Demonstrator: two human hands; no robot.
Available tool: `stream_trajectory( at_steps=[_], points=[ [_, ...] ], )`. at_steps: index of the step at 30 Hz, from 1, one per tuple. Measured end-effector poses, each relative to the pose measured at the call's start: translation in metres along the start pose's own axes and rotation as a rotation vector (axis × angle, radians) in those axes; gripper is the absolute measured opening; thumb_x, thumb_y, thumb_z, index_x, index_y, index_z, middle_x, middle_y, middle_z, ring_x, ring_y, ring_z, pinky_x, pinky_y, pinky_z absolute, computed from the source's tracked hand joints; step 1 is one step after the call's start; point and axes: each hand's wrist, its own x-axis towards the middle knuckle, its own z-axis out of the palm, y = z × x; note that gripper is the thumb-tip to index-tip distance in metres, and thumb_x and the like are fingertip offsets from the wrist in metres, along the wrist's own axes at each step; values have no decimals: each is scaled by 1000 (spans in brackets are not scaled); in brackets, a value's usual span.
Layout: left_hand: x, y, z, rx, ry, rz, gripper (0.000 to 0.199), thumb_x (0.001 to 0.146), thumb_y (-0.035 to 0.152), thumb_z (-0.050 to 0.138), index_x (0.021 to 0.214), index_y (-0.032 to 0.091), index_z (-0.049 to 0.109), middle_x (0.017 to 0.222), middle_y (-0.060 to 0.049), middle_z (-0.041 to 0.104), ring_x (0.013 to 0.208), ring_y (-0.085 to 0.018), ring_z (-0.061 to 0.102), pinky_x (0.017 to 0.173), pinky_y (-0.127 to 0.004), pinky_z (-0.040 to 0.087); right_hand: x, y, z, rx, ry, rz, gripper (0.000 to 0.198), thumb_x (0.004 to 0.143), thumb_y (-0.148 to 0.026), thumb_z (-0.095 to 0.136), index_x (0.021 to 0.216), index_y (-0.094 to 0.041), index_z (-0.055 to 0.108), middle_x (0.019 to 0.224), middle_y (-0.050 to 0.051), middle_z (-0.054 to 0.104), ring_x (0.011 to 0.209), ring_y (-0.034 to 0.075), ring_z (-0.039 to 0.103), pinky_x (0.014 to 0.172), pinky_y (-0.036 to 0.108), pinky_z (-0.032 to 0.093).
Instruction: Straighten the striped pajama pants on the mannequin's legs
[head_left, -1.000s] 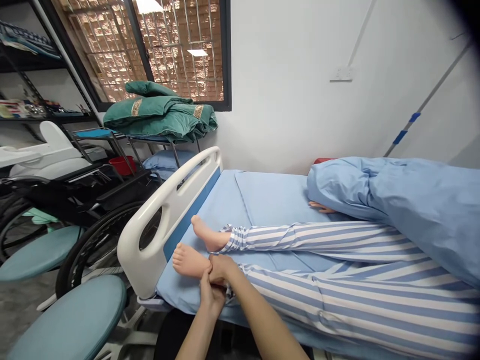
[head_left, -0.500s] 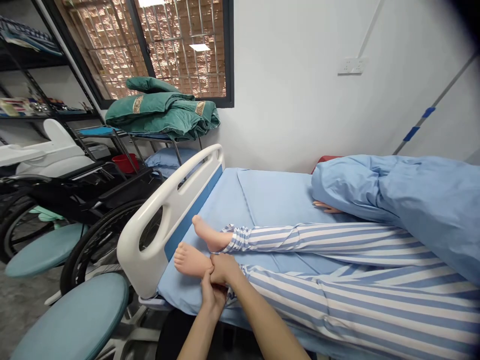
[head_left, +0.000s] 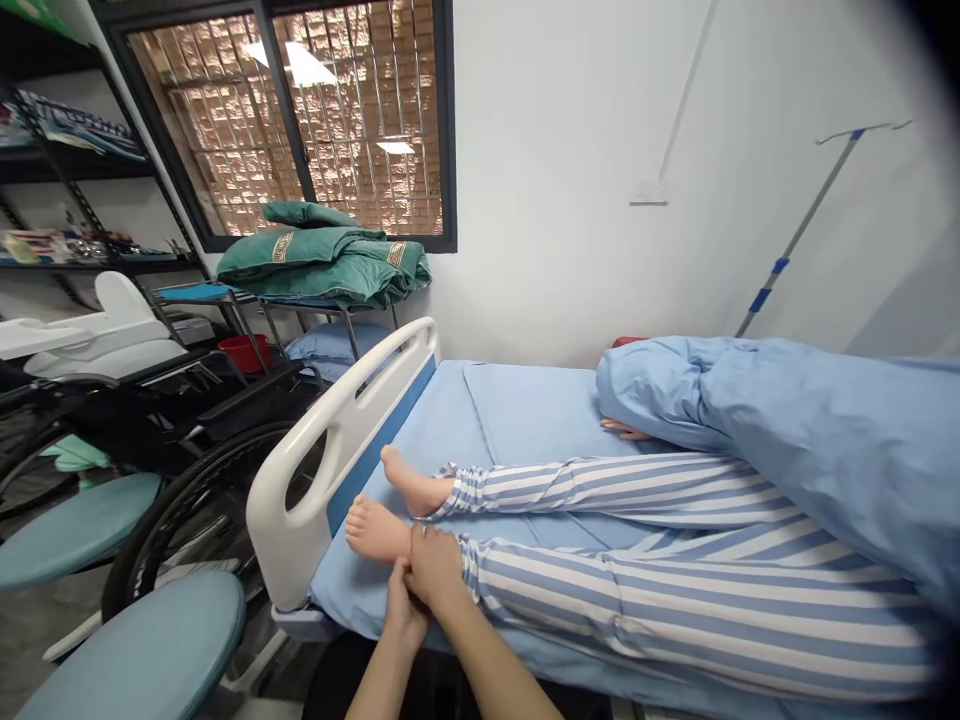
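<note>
A smooth-skinned figure, apparently a manikin, lies on the bed in blue-and-white striped trousers (head_left: pixel 570 590). Its nearer foot (head_left: pixel 377 530) points toward the footboard, with the other foot (head_left: pixel 414 485) just beyond it. My right hand (head_left: pixel 436 568) is wrapped over the nearer ankle, close to the trouser cuff. From the near side, my left hand (head_left: pixel 405 612) closes on the same ankle, its thumb touching by the heel. The hands overlap, so the fingers under the ankle are hidden. A blue quilt (head_left: pixel 810 430) covers the upper part of the figure; a manikin hand (head_left: pixel 624 429) shows from beneath it.
A white footboard (head_left: pixel 289 525) closes the bed's left end. Beyond it are a black wheelchair (head_left: pixel 202 440) and round teal stools (head_left: pixel 150 650). Green folded bedding (head_left: pixel 330 262) is piled under the window. An IV pole (head_left: pixel 802 225) stands at the far right.
My view has tilted up and swung slightly right, bringing the top of the IV pole into sight. Both hands stay on the ankle; the right one now lies more over its top.
</note>
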Motion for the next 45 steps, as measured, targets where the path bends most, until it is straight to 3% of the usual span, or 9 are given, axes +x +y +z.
stream_trajectory(
  at_steps=[4,11,18,23,29,35,39,45],
  points=[
    [1,1,2,17,39,19,14,61,19,46,71,13,55,59,-4,59,57,-18,58,56,-29,45,7,2,2,32,-55,21,39,62,-33,51,95,-13,47,84,13,58,76,25,57,64,37,43],
    [9,0,0,-19,16,14,11,61,21,53,69,14,54,62,-4,60,57,-15,57,56,-25,45,27,13,-6,112,-327,31,44,55,-33,55,94,-13,53,87,14,61,80,26,58,65,34,45],
    [11,13,-8,91,2,-104,8,62,21,55,67,15,52,56,-3,59,56,-13,55,57,-25,43,44,26,4,180,-442,-75,63,46,-53,57,95,-13,54,88,12,62,77,27,59,59,33,46],
    [10,17,-10,155,-16,-149,12,65,26,53,68,15,51,54,-3,58,55,-13,54,56,-24,42,58,36,15,283,-555,-145,74,38,-54,61,98,-12,54,92,12,61,78,25,58,57,28,44],
    [17,8,-11,204,79,-105,28,65,39,52,77,14,52,55,-3,57,53,-13,54,54,-23,42,56,38,25,242,-437,-195,59,46,-55,56,89,-14,56,86,11,61,74,26,58,55,29,43],
    [19,6,-10,183,91,-87,33,63,38,56,87,14,53,59,-3,60,54,-13,55,55,-23,43,43,33,16,141,-256,-203,44,56,-51,51,84,-16,54,79,11,61,72,27,57,59,34,42],
    [19,4,-9,128,121,-50,32,65,34,56,90,14,53,65,-4,61,59,-14,58,59,-25,45,31,25,10,78,-168,-180,35,59,-35,51,88,-15,50,77,10,60,70,26,57,59,33,41],
    [12,-3,-11,175,71,39,26,71,34,48,88,15,54,71,-5,61,65,-16,59,57,-26,46,5,6,8,7,-29,-35,26,69,-18,44,95,-16,43,84,11,56,74,22,56,62,31,39]
  ],
)
